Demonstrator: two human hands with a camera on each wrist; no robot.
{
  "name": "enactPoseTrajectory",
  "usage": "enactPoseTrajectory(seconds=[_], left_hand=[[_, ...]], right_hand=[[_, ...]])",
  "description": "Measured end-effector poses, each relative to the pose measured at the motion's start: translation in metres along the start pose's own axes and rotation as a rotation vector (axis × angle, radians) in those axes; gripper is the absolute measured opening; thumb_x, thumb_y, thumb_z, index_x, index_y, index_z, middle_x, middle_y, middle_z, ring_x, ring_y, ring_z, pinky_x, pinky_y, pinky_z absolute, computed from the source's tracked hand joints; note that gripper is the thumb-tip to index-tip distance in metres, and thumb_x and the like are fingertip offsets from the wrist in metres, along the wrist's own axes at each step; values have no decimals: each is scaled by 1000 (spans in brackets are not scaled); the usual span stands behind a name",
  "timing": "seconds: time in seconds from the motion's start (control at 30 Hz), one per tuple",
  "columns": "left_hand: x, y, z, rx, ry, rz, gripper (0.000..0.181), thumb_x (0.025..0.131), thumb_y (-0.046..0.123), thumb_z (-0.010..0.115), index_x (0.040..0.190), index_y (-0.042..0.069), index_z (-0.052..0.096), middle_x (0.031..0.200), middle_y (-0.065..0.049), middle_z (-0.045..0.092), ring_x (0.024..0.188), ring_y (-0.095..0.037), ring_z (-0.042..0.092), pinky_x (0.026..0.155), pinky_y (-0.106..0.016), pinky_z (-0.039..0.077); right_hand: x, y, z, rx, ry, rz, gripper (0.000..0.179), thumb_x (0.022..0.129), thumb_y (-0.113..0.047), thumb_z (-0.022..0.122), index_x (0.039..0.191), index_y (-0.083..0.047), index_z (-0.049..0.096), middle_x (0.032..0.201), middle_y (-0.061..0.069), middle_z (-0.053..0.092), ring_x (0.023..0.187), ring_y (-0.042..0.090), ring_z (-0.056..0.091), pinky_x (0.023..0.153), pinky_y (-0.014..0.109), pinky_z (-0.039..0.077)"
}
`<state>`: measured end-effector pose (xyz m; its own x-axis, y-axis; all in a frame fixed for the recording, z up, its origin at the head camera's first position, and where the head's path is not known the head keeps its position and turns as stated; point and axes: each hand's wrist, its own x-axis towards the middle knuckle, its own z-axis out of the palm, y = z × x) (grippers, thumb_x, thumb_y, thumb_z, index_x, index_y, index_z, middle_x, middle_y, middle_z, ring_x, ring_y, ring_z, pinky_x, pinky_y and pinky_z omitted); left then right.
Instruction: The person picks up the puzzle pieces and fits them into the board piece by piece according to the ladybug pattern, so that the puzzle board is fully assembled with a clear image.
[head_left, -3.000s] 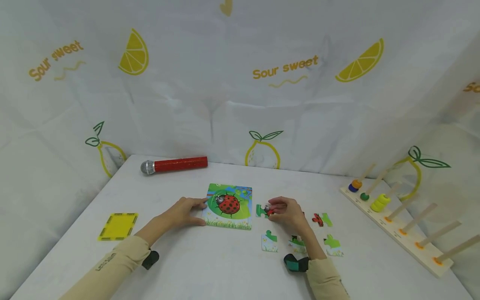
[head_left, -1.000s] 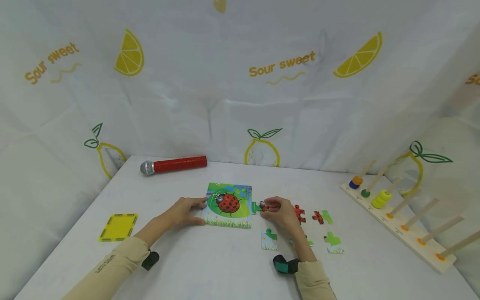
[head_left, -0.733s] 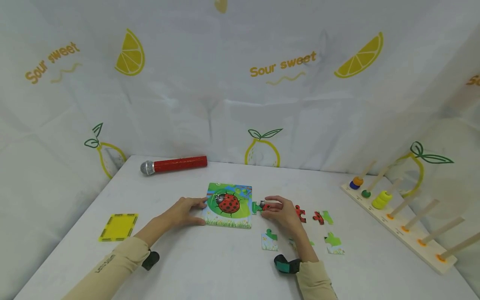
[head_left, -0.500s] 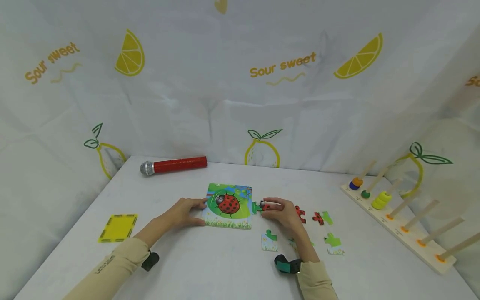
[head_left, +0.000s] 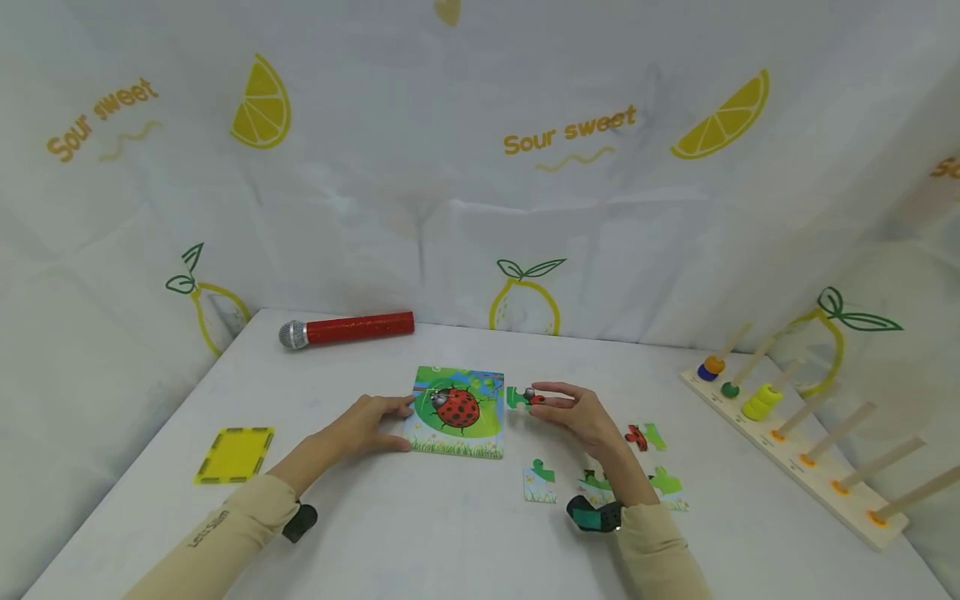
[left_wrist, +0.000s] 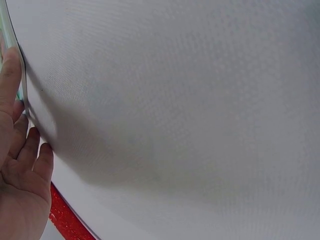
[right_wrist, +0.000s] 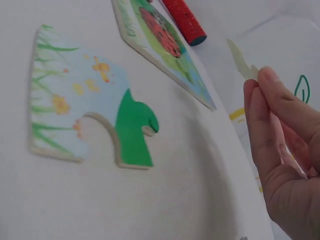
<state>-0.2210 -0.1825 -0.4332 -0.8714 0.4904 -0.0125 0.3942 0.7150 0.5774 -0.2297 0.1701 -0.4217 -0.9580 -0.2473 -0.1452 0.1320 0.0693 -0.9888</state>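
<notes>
My right hand point(head_left: 581, 412) pinches a jigsaw piece point(head_left: 519, 398) with part of a ladybug on green, just right of the puzzle board. In the right wrist view, that piece point(right_wrist: 242, 62) is raised off the table between thumb and fingers, seen nearly edge-on. The board point(head_left: 456, 446) lies flat and bears a whole ladybug picture. Against its left edge rests my left hand point(head_left: 367, 425), with forefinger and thumb touching the edge. A flower-and-grass piece point(head_left: 537, 490) lies below the right hand; another grass piece point(head_left: 592, 492) is partly covered by the right wrist.
At the right lie a red-and-green piece point(head_left: 647, 436) and a green grass piece point(head_left: 666, 482). A pegged bead rack point(head_left: 787, 458) stands along the right edge. A red toy microphone point(head_left: 352, 329) lies at the back, a yellow square point(head_left: 235, 455) at the left.
My right hand had held the ladybug piece beside the board's right edge; it has since raised the piece and shifted slightly right. My left hand has stayed at the board's left edge.
</notes>
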Motion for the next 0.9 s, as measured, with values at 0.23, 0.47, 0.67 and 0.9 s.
enactPoseTrajectory(seconds=[0.23,0.47,0.67,0.9], left_hand=[[0,1,-1,2,5,-4,55,78,22,80,124,-2,61,130,-11,60,128,-30,48,106,-46,38],[-2,1,-2,3,5,-8,54,78,22,80,123,-2,62,135,-11,56,129,-31,47,106,-47,38],[0,0,-1,-6,-1,10,57,78,22,80,126,-2,60,127,-11,62,128,-31,48,107,-47,38],[2,-1,1,-5,-2,-11,58,78,22,80,127,-1,59,127,-9,63,129,-29,48,107,-47,37]], right_hand=[[0,5,8,-8,18,45,52,83,-6,74,131,1,55,90,3,71,83,13,68,77,22,55],[2,8,24,68,40,72,51,82,-3,74,130,0,56,90,3,71,80,11,67,76,22,55],[1,11,38,70,15,53,50,83,-2,73,130,4,55,89,2,72,81,9,67,77,24,55],[5,12,55,125,-11,43,49,83,0,72,129,7,54,86,2,71,80,9,67,81,28,56]])
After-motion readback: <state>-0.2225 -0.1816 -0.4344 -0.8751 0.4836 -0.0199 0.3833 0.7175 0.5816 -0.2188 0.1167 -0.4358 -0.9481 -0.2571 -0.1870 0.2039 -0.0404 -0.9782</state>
